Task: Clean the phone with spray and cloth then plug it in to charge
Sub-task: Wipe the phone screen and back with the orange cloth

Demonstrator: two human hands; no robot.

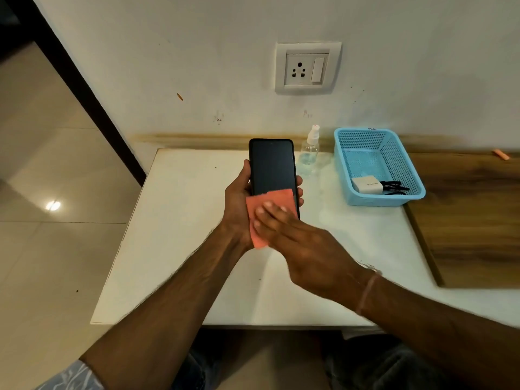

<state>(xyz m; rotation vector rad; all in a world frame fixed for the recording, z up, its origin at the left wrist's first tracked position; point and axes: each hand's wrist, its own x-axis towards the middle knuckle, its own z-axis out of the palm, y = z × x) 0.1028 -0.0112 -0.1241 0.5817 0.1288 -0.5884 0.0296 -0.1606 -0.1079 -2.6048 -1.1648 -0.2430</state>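
Observation:
My left hand [237,205] grips a black phone [271,167] from behind, screen toward me, above the white table [174,249]. An orange cloth [263,201] lies over the lower part of the screen, with my right hand [298,237] pressing flat on it. A clear spray bottle [309,153] with a white nozzle stands on the table just right of the phone. A white charger [365,184] with a black cable [394,187] lies in the blue basket [351,142]. The wall socket [299,69] with its switch sits above the table.
A wooden board [472,220] covers the table's right side, with a small orange item [501,154] at its back. The table's left edge drops to a tiled floor [56,249]. My knees show below the front edge.

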